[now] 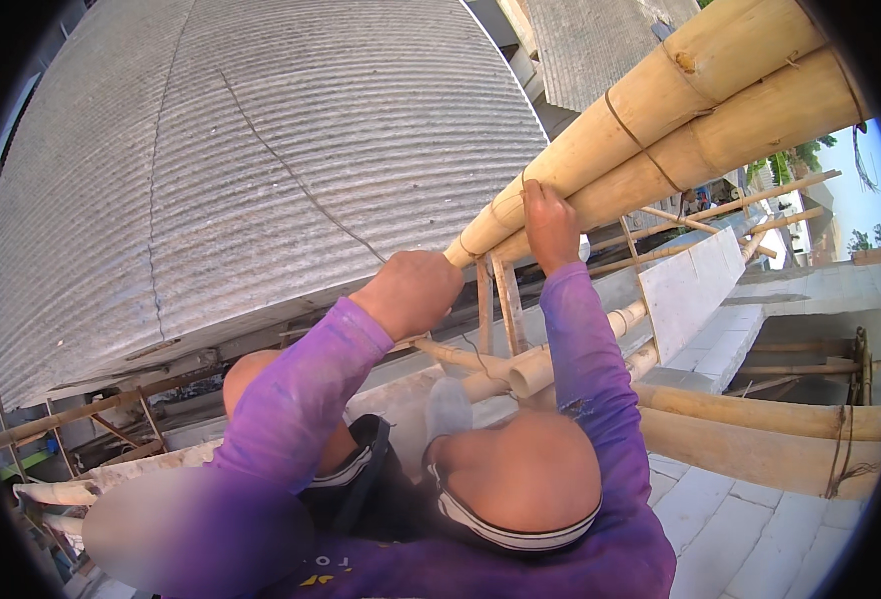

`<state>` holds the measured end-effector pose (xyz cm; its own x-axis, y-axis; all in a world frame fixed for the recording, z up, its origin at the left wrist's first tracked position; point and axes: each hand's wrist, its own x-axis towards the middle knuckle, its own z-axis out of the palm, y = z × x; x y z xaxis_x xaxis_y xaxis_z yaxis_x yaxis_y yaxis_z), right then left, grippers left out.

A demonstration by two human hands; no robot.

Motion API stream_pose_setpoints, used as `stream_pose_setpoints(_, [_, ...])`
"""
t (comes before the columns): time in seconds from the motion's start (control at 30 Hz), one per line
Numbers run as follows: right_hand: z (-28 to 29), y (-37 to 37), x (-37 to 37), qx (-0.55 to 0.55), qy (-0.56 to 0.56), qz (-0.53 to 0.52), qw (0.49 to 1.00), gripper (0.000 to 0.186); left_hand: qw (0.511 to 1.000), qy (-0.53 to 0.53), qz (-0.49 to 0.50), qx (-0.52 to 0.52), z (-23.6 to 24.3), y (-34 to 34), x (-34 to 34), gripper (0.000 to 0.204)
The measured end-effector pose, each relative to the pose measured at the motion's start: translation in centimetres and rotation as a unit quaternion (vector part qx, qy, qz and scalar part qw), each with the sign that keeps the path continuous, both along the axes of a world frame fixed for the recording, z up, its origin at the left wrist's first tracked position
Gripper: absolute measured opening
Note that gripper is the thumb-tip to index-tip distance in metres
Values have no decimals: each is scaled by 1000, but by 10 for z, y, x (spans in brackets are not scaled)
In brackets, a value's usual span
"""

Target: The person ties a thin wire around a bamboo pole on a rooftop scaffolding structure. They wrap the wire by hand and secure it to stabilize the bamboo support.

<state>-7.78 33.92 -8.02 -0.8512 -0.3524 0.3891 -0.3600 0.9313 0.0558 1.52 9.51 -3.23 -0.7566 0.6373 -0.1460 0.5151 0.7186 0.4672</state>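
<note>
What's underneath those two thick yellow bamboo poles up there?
Below the two thick yellow bamboo poles, two slim brown wooden posts show. The poles hide whatever lies directly behind them, and the bare left hand blocks the view at their near end.

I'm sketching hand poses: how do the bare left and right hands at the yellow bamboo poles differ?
The left hand is at the lower, narrow-looking end of the round yellow bamboo poles; the right hand is farther up them. The left hand is curled, its back toward the camera and most fingers hidden; the right hand shows fingers over the upper pole. Both are bare and come out of purple fabric sleeves.
</note>
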Motion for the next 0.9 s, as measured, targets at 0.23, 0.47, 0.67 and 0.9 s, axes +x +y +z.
stream_pose_setpoints(0.23, [6,3,4,65,-25,60,996,17,1000,7,10,3,0,1,-8,20])
stream_pose_setpoints(0.47, [11,-12,-16,257,-1,92,962,7,1000,11,7,6,-6,10,-13,17])
stream_pose_setpoints(0.67, [24,-40,-30,388,3,68,919,12,1000,22,-1,7,-8,17,-14,15])
stream_pose_setpoints(0.9, [28,-46,-48,334,39,21,942,9,1000,-10,-2,-22,-7,18,-13,15])
